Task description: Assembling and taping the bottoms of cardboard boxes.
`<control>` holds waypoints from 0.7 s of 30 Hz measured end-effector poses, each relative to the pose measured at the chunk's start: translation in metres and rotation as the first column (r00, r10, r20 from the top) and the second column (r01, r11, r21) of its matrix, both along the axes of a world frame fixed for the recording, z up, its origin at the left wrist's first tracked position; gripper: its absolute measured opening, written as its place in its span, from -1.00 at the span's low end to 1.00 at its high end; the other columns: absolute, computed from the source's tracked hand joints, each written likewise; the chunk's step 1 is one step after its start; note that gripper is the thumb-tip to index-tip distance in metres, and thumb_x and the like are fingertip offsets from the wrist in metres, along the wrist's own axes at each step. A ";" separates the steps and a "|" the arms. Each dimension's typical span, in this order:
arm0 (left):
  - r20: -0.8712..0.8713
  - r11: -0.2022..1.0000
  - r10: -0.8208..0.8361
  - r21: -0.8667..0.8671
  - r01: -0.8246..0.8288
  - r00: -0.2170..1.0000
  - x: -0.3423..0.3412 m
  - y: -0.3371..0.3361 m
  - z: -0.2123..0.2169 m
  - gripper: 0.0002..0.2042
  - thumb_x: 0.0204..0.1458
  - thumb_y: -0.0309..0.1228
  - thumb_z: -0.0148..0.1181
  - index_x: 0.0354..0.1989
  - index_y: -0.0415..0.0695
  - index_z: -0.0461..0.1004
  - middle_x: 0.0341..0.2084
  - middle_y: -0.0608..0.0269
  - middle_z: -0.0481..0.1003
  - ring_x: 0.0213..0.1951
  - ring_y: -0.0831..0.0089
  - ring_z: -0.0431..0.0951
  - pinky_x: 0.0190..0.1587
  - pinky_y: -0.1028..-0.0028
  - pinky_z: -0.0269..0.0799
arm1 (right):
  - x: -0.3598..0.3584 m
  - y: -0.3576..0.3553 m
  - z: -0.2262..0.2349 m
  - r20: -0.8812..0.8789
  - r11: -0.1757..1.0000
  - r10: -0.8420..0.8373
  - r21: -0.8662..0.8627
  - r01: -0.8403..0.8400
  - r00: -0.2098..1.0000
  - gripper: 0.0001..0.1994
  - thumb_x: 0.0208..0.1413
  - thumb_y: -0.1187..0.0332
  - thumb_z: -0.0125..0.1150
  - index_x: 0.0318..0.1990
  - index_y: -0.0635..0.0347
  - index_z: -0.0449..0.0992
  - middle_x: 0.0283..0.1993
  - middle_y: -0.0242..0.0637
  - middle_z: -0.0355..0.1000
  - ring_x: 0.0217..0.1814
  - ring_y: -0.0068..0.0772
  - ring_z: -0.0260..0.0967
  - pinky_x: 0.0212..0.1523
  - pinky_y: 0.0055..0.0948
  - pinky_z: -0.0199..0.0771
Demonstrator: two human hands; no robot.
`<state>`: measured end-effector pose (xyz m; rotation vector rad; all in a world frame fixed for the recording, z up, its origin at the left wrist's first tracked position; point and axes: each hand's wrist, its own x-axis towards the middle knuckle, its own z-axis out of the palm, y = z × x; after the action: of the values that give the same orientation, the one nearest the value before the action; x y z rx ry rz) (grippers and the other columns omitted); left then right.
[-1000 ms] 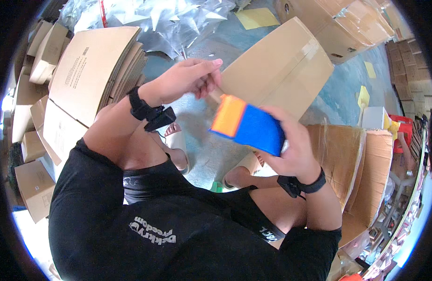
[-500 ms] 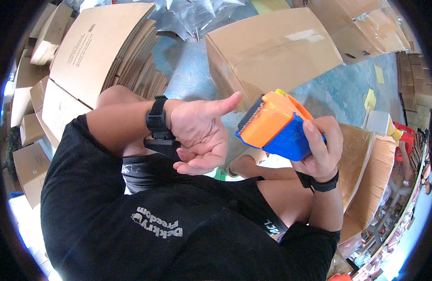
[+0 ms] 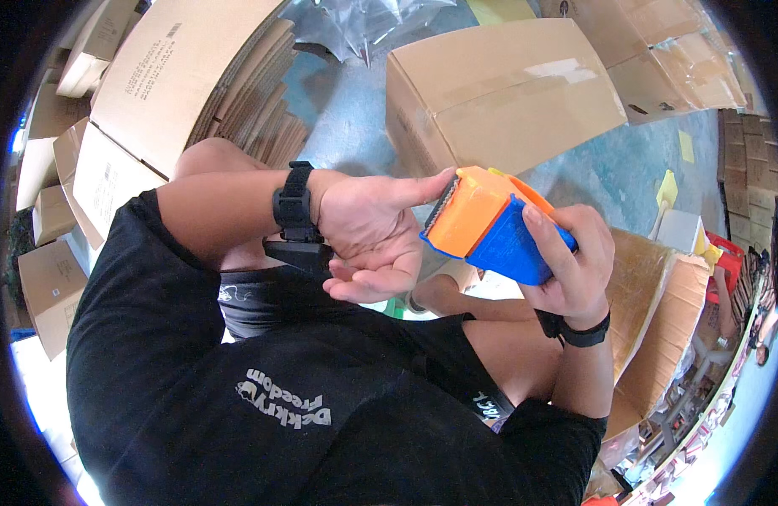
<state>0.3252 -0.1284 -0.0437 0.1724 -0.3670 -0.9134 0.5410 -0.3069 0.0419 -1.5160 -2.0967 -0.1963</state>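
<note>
My right hand (image 3: 575,261) grips an orange and blue tape dispenser (image 3: 493,234) by its blue end, in front of my chest. The dispenser's serrated cutting edge points left, toward my other hand. With the palm turned up and fingers loosely stretched, my left hand (image 3: 374,228) holds nothing I can see. Its thumb tip reaches the top corner of the dispenser's dark front edge; whether it touches, I cannot tell. Just beyond the dispenser stands a closed cardboard box (image 3: 507,93) with a strip of tape along its top.
A stack of flattened cartons (image 3: 245,101) leans at the left. Farther right are another taped carton (image 3: 672,63) and, nearer, an open cardboard box (image 3: 659,312). Clear plastic wrap (image 3: 364,25) lies on the blue floor (image 3: 343,110) at the back. A person's arm (image 3: 726,304) shows at the far right.
My left hand has moved slightly right, bringing its thumb up to the dispenser's front edge. The dispenser has shifted a little left in my right hand.
</note>
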 end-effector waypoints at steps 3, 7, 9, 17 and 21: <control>0.036 0.999 -0.006 0.040 0.004 0.999 -0.002 0.001 -0.003 0.15 -0.13 0.69 -0.79 -0.54 -0.26 0.47 -0.60 -0.09 0.57 -0.69 0.35 0.55 -0.77 0.63 0.25 | 0.001 -0.001 0.007 -0.021 0.994 0.053 -0.096 -0.054 0.998 -0.32 -0.32 0.38 0.48 0.15 0.06 0.57 -0.31 -0.23 0.39 -0.38 -0.20 0.39 -0.38 -0.31 0.40; 0.020 0.995 -0.006 0.101 0.004 1.000 -0.004 -0.002 0.000 0.13 -0.12 0.69 -0.78 -0.55 -0.25 0.46 -0.61 -0.09 0.57 -0.69 0.37 0.54 -0.76 0.62 0.26 | 0.002 -0.004 0.000 0.011 0.998 0.013 -0.054 -0.012 1.000 -0.40 -0.15 0.09 0.41 0.19 -0.21 0.61 -0.35 -0.32 0.35 -0.46 -0.29 0.32 -0.42 -0.34 0.38; 0.021 0.996 -0.004 0.092 0.002 1.000 -0.002 -0.001 -0.001 0.13 -0.12 0.69 -0.78 -0.55 -0.25 0.46 -0.61 -0.09 0.57 -0.69 0.36 0.54 -0.76 0.62 0.27 | 0.002 -0.005 -0.001 0.006 1.000 0.006 -0.031 -0.006 1.000 -0.41 -0.17 0.12 0.39 0.16 -0.18 0.63 -0.35 -0.32 0.35 -0.46 -0.29 0.33 -0.42 -0.34 0.39; 0.020 0.995 0.042 0.088 -0.044 0.999 0.002 0.000 -0.008 0.11 -0.07 0.65 -0.80 -0.47 -0.25 0.45 -0.57 -0.13 0.56 -0.66 0.35 0.56 -0.73 0.61 0.34 | 0.002 -0.004 0.001 0.010 1.000 0.000 0.022 0.000 1.000 -0.40 -0.23 0.23 0.35 0.14 -0.12 0.64 -0.36 -0.31 0.35 -0.48 -0.29 0.33 -0.45 -0.34 0.37; 0.069 0.959 0.247 0.124 -0.254 0.967 0.010 -0.007 -0.019 0.07 -0.01 0.61 -0.82 -0.40 -0.21 0.43 -0.48 -0.16 0.59 -0.61 0.35 0.59 -0.65 0.62 0.42 | 0.002 -0.005 0.003 0.043 1.000 0.013 0.011 -0.014 0.999 -0.36 -0.21 0.24 0.36 0.19 -0.11 0.60 -0.37 -0.31 0.35 -0.48 -0.30 0.33 -0.48 -0.34 0.32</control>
<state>0.3347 -0.1352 -0.0625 0.3579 -0.3254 -0.6832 0.5428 -0.3123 0.0453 -1.5032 -2.1355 -0.2376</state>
